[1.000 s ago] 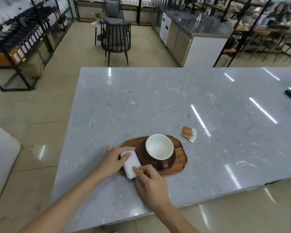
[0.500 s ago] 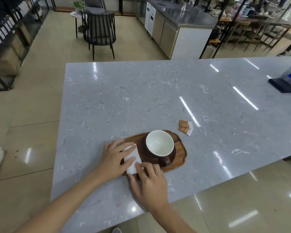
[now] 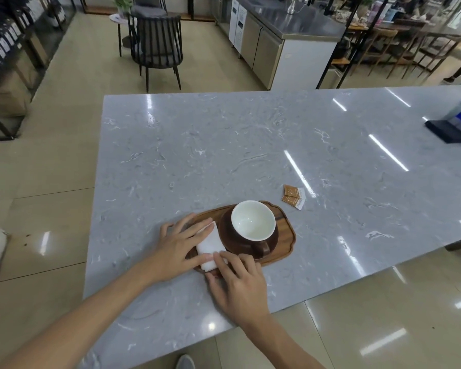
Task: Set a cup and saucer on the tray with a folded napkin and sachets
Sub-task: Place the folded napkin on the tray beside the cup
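A brown cup with a white inside stands on a brown saucer on the oval wooden tray near the table's front edge. A folded white napkin lies on the tray's left end, beside the saucer. My left hand rests flat over the napkin's left side, fingers spread and touching it. My right hand presses its fingertips on the napkin's near end. Two orange sachets lie on the table just behind and right of the tray.
The grey marble table stretches far back and right. A dark flat stand with a blue-and-white object sits at the far right edge. A black chair and a steel counter stand beyond the table.
My left hand has spread flatter over the napkin, and my right hand's fingertips have settled on its near end. The napkin lies more squarely on the tray; the view has shifted.
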A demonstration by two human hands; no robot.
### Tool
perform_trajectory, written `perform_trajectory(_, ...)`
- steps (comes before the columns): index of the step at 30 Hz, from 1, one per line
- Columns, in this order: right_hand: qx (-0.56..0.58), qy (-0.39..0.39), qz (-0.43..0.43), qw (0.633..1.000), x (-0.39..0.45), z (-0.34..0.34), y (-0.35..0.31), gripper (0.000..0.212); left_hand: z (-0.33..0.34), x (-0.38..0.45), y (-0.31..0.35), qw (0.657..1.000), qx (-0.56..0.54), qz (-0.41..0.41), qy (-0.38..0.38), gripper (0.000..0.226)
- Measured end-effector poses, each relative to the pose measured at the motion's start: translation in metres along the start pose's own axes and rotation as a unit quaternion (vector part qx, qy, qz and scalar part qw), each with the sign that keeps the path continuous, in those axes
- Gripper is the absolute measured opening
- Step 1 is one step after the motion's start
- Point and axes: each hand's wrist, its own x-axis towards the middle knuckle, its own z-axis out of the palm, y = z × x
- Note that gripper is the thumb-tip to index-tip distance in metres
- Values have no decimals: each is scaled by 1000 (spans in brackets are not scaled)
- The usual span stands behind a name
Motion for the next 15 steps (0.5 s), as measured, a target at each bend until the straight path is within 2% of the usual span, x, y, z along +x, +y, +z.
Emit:
perform_trajectory(6,-37,45,26,998,6,5,-1,41,7,2,4,999,37,-16,27,74)
perform_trajectory(15,16,28,46,998,4,14,1,37,13,6,2,999,6,-8,37,72)
